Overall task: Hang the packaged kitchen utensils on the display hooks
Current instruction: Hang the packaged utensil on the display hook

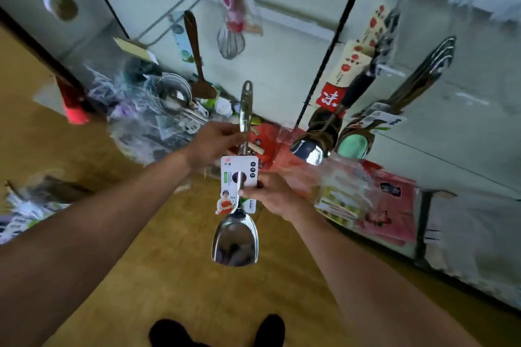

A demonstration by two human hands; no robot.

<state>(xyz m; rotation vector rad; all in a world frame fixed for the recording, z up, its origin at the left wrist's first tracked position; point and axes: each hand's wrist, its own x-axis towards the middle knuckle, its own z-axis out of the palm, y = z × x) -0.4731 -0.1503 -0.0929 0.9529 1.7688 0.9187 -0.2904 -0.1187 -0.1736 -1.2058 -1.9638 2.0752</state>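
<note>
A steel spatula (236, 242) with a white card label (239, 175) on its shaft hangs upright in front of me, blade down, hang hole at the top. My left hand (214, 144) grips the upper handle. My right hand (270, 194) pinches the shaft at the label. On the white display wall an empty wire hook (169, 17) juts out at upper left. Other utensils hang on hooks: a wooden spoon (197, 59), a whisk (231, 39), a ladle (315, 144) and a bundle of steel tools (423, 76).
A pile of packaged utensils in clear wrap (158, 110) lies on the floor against the wall. Red packets (386, 205) lean along the wall's base at right. More packages (19, 214) lie at far left. The wooden floor (180, 262) and my feet are below.
</note>
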